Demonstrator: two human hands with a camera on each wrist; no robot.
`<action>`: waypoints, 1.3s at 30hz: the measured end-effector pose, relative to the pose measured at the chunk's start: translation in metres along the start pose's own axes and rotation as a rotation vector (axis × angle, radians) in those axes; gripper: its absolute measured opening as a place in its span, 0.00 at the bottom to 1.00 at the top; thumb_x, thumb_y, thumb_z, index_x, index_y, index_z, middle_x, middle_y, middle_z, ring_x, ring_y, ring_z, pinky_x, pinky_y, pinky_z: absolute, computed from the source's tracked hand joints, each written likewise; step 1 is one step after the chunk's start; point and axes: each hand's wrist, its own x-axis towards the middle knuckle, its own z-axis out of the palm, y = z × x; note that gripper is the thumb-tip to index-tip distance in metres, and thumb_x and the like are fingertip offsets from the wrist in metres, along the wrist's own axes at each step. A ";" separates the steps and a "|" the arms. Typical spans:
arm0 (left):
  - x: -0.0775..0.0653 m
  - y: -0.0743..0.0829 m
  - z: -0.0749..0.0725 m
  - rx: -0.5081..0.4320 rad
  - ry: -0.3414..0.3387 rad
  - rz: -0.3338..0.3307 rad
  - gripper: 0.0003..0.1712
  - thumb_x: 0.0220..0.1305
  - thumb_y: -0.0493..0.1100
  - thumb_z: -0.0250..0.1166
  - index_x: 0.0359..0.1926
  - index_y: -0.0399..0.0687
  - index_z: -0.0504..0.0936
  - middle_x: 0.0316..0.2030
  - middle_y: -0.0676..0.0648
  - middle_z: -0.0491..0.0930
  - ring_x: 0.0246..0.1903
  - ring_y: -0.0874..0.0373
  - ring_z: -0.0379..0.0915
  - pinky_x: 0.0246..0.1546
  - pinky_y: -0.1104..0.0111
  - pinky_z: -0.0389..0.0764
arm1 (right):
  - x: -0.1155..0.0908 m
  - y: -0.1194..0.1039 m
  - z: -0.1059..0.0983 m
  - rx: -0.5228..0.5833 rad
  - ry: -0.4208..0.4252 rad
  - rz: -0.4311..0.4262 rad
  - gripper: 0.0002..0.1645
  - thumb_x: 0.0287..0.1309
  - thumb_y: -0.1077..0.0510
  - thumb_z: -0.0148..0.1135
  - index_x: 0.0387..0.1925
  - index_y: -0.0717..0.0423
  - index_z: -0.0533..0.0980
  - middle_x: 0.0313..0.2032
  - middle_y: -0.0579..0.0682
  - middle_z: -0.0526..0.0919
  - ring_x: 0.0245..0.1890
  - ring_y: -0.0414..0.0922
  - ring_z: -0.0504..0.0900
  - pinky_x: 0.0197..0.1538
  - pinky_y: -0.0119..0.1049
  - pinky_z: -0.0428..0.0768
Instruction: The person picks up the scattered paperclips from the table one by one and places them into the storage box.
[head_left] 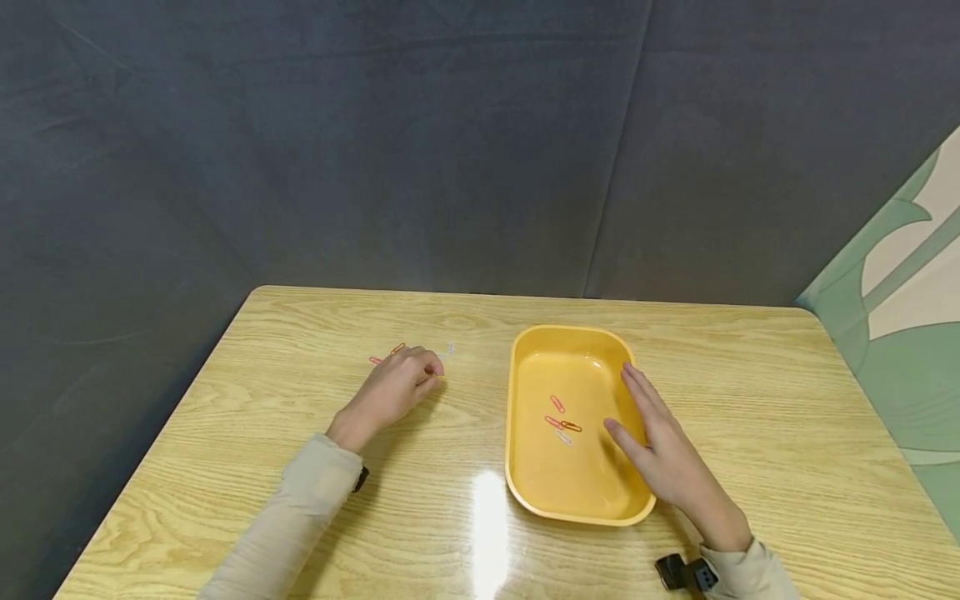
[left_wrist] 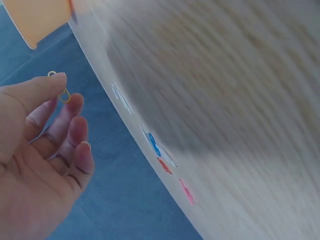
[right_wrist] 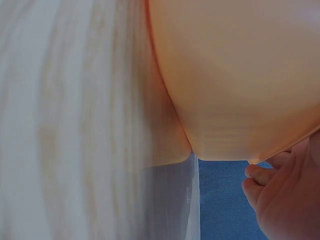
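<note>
nearest, at the right rim of the yellow plastic tray [head_left: 536, 483], the right hand [head_left: 663, 454] has its thumb spread apart from long, straight fingers; whether it touches the rim is hard to tell. bearing down there might tip or slide the tray. on the tray's floor lie two pink paper clips [head_left: 557, 404], an orange paper clip [head_left: 572, 427] and a white paper clip [head_left: 564, 438]. left of the tray, the left hand [head_left: 392, 390] clamps a yellow paper clip [left_wrist: 66, 98] between thumb and finger, the other fingers loosely bent; such thin wire could slip if the pinch slackens. also left of the tray, a blue paper clip [left_wrist: 154, 144] lies close against pale ones, so a careless grab could drag its neighbours along.
</note>
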 end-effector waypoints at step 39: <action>0.021 0.055 0.006 -0.092 0.059 0.091 0.07 0.65 0.37 0.66 0.44 0.49 0.85 0.39 0.53 0.84 0.42 0.57 0.77 0.45 0.65 0.79 | -0.001 0.000 -0.001 0.014 -0.009 0.002 0.44 0.71 0.52 0.56 0.77 0.63 0.47 0.78 0.62 0.45 0.76 0.66 0.47 0.71 0.68 0.51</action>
